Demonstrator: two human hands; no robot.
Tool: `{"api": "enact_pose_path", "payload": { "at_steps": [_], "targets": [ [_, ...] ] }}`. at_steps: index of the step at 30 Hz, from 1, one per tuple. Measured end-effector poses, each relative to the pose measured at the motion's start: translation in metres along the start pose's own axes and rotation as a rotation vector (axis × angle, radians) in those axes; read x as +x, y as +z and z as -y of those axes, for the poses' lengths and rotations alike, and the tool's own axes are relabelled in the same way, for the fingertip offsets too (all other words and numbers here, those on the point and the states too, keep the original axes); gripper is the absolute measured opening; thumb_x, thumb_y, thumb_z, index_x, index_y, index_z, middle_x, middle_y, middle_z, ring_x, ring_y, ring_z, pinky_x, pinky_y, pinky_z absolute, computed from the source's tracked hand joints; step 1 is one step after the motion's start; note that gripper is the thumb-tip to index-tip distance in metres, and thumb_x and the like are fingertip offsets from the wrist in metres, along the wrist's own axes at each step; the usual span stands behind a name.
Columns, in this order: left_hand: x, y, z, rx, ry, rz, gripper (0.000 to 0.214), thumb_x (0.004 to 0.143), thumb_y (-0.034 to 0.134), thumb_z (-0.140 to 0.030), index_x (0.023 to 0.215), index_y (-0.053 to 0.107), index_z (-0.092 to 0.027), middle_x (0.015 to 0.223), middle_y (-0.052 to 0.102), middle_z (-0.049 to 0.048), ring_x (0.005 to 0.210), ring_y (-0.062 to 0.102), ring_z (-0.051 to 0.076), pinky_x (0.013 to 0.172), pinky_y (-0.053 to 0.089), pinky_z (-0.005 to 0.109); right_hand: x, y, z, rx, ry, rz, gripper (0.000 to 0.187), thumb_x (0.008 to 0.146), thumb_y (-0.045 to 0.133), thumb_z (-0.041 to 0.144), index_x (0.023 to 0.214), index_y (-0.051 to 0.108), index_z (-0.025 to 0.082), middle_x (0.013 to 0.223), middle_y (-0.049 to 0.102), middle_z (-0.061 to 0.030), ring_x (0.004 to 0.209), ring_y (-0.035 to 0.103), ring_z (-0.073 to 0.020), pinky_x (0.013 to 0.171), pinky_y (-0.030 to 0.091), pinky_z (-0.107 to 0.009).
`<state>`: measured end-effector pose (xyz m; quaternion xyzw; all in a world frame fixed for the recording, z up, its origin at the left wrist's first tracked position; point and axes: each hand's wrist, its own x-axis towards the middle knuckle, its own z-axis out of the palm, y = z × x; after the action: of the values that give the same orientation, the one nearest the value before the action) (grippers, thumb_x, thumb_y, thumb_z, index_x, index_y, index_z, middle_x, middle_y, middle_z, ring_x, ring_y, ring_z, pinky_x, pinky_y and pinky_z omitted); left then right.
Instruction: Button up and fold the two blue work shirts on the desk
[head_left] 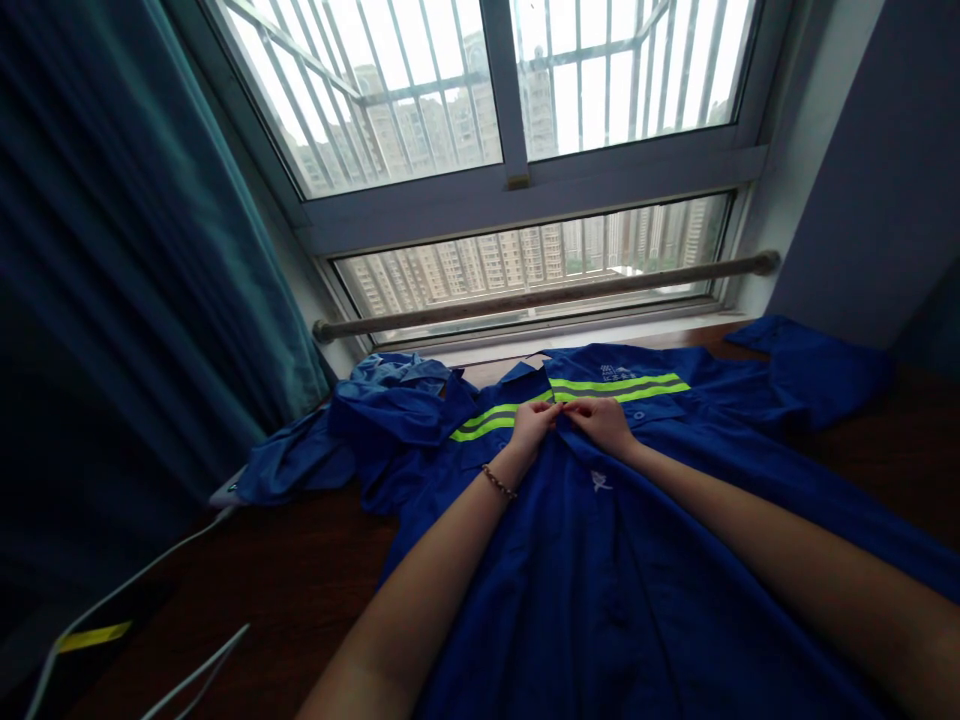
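A blue work shirt (600, 560) with yellow-green reflective stripes (615, 388) lies spread out, front up, on a dark wooden surface. My left hand (534, 422) and my right hand (600, 420) meet at the shirt's front opening just below the collar. Both pinch the fabric edges there with closed fingers. A thin bracelet (498, 482) circles my left wrist.
A second crumpled blue garment (375, 410) lies to the left of the shirt. A white cable (150, 570) and a dark device with a yellow label (94, 636) sit at the lower left. A railing bar (540, 296) and window lie beyond; a teal curtain (135, 260) hangs left.
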<state>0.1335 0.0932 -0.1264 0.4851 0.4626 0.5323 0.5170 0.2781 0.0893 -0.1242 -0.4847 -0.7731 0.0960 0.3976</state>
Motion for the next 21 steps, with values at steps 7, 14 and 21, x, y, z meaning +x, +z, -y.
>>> {"api": "enact_pose_path", "payload": {
  "at_steps": [7,14,21],
  "targets": [
    [0.002,-0.001,0.004,0.037,0.032,-0.036,0.02,0.058,0.072,-0.026,0.058,0.058,-0.011,0.05,0.052,-0.0009,0.045,0.044,0.008,0.045,0.032,0.02,0.0,0.001,0.001,-0.006,0.059,0.007,0.016,0.077,0.055,0.033,0.08,0.066,0.022,0.062,0.063,0.0014,0.059,0.056,-0.0136,0.055,0.035,-0.021],
    [0.006,0.001,0.01,0.023,0.033,-0.094,0.016,0.057,0.07,-0.019,0.059,0.056,-0.012,0.051,0.053,-0.0013,0.045,0.046,0.009,0.046,0.033,0.02,0.001,0.001,0.001,0.007,0.093,0.029,0.012,0.075,0.057,0.029,0.081,0.063,0.021,0.059,0.061,0.0023,0.059,0.056,-0.0136,0.058,0.036,-0.022],
    [0.009,0.0,0.013,0.006,-0.008,-0.108,0.015,0.058,0.069,-0.016,0.059,0.055,-0.012,0.051,0.053,-0.0006,0.046,0.047,0.01,0.047,0.035,0.021,0.001,0.0,0.002,0.053,0.093,0.031,0.01,0.074,0.057,0.027,0.081,0.061,0.021,0.057,0.06,0.0027,0.058,0.056,-0.0137,0.058,0.037,-0.022]
  ]
}}
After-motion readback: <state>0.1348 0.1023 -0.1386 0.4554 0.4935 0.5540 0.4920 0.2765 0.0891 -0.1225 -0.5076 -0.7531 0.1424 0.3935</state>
